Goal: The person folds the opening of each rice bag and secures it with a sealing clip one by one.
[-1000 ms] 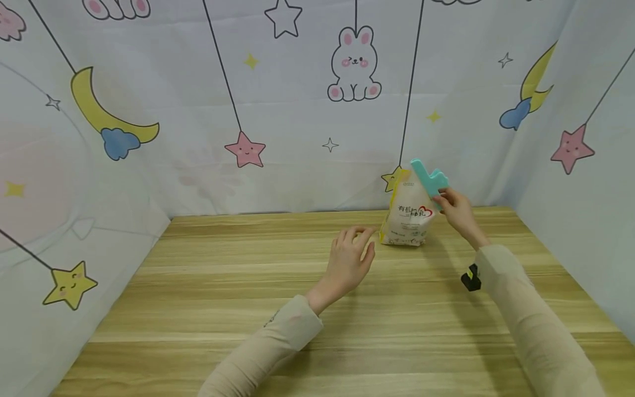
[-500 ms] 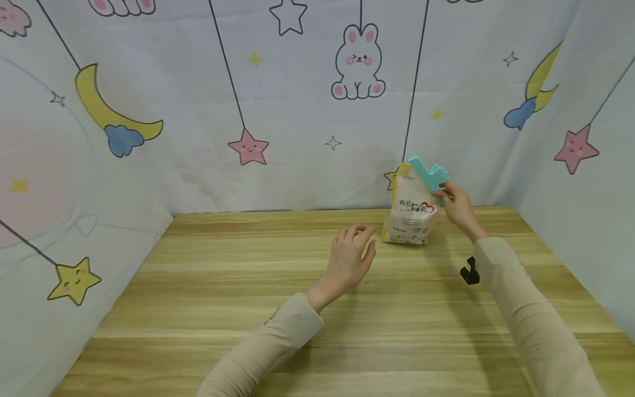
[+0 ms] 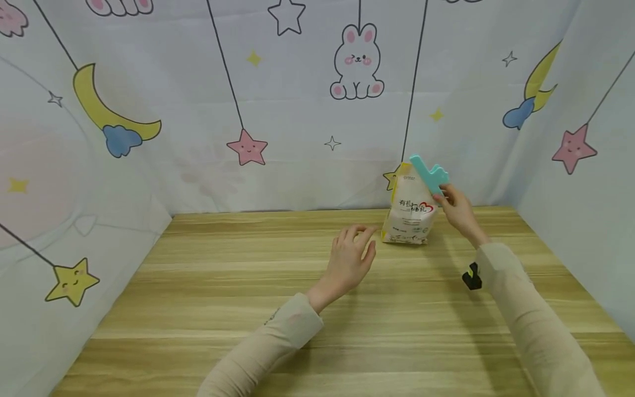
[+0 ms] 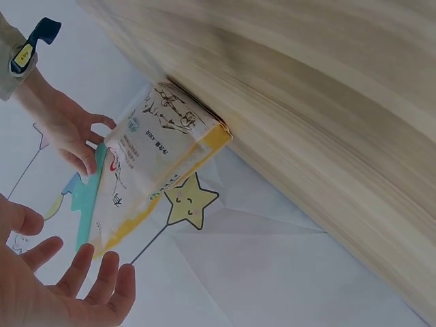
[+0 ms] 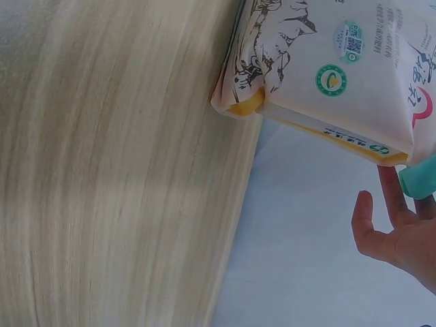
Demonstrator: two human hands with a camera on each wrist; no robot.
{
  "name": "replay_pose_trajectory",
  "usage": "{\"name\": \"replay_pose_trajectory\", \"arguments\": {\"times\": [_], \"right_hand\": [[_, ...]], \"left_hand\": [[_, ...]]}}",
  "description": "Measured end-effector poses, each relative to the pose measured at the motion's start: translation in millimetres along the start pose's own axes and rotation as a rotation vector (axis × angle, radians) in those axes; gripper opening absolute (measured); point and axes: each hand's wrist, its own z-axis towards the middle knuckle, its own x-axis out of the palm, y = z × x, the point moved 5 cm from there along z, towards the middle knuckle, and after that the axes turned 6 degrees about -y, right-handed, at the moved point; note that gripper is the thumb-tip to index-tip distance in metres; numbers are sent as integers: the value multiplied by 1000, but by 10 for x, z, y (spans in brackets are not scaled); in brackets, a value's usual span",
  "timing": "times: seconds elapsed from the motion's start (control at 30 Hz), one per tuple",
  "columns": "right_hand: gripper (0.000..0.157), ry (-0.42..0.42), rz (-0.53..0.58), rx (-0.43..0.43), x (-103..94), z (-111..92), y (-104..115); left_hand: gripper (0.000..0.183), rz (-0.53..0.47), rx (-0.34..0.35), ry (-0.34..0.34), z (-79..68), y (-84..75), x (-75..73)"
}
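A white and yellow packaged bag with printed characters and a red heart stands on the wooden table near the back wall. Across its upper right corner slants a long teal bag clip. My right hand pinches the clip's lower end; in the right wrist view some of its fingers are hidden behind bag and clip. Left of the bag, my left hand hovers with loosely bent fingers and holds nothing. The left wrist view shows those fingers spread, apart from the bag.
The wooden table reaches back to a white cloth wall printed with stars, moons and rabbits. A small black device sits at the right sleeve's cuff. Cloth also hangs at both sides.
The bag's top, the clip and the right hand have shifted very slightly, with the clip still in the fingers. The left hand has stayed nearly still.
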Motion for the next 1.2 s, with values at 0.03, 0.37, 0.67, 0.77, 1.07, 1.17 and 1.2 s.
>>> {"name": "replay_pose_trajectory", "arguments": {"times": [0.03, 0.37, 0.67, 0.77, 1.07, 1.17, 1.2], "right_hand": [[55, 3, 5, 5, 4, -9, -1], [59, 22, 68, 32, 22, -69, -54], [64, 9, -9, 25, -60, -214, -71], [64, 21, -27, 20, -83, -274, -103], [66, 72, -129, 9, -124, -481, -82], [67, 102, -182, 15, -113, -564, -63], [68, 115, -195, 19, -103, -593, -54]], "left_hand": [[29, 0, 1, 1, -3, 0, -2], [28, 6, 2, 4, -26, 3, -11], [28, 12, -1, -9, -49, 53, -45], [28, 14, 0, -10, -69, 75, -52], [29, 31, -27, -3, -144, 178, -124], [29, 41, -42, 2, -171, 221, -147], [28, 40, -46, 1, -180, 233, -155]]}}
